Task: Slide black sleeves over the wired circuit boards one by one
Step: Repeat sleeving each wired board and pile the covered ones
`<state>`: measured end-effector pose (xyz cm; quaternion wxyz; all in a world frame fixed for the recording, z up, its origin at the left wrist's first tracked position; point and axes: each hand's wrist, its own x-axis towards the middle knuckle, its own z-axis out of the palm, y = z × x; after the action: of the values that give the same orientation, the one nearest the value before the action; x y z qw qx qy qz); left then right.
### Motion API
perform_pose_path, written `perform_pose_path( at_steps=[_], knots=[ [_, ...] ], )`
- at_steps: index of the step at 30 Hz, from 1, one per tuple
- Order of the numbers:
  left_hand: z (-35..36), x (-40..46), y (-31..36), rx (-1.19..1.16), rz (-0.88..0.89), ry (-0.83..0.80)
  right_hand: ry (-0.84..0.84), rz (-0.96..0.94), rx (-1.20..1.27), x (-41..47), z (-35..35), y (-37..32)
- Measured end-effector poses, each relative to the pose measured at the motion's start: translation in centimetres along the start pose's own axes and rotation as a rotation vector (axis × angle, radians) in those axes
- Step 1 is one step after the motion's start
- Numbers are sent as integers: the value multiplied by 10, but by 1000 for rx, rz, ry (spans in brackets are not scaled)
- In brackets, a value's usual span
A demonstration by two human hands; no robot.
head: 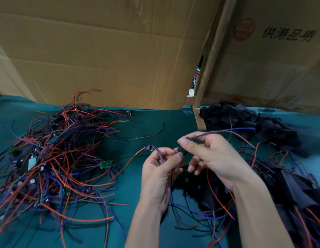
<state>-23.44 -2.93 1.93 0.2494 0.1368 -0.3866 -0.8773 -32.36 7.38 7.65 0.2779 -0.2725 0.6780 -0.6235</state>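
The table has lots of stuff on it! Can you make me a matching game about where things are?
Things:
1. tangled wire pile
2. empty black sleeves
3. black sleeve being fitted
4. cardboard boxes

Places:
A. pinched between the hands
B. left side of the green table
C. standing behind the table
D. heaped at the far right

Pairs: 1-B, 2-D, 3-A, 4-C
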Motion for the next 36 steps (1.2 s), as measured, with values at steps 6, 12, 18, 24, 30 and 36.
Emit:
perform_pose_path(
  at_steps=[6,12,18,24,30,36],
  knots=[
    [1,2,-7,171,69,-37,63,66,-90,2,-2,-3],
    [6,1,-8,271,-17,-57,334,160,-147,-18,-47,-17],
    [6,-1,-8,323,-2,-118,592,175,-761,-51,-90,-37],
    [12,-7,-9,641,65,-223,362,-80,-735,-17,-22,-41],
    [13,-9,-8,612,53,-255,304,-130,-669,5,11,-10],
    [6,0,1,90,-70,-56,287,-106,-195,1,0,-14]
  ],
)
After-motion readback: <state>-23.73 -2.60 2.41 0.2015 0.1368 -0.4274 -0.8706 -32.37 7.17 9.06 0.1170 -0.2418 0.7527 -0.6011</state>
